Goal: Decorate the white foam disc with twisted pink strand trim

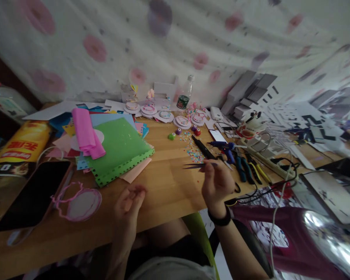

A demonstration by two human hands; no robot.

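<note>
In the head view my right hand [217,181] is closed around dark tweezers [194,166], their two pointed tips apart and aimed left over the table. My left hand [129,202] is above the table's front edge, its fingers curled and the thumb close to them; whether something small is between them I cannot make out. Left of that hand lies a round white disc [84,204] with pink trim around its rim and a loop of pink cord. Tiny coloured beads or sprinkles [195,154] are scattered beyond my right hand.
Green felt-like sheets [119,146], a pink roll [86,132] and a phone [36,194] lie left. Small decorated round pieces [148,110] and a bottle [184,93] line the back. A glue gun [226,147], pliers [255,171] and cables [291,171] crowd the right.
</note>
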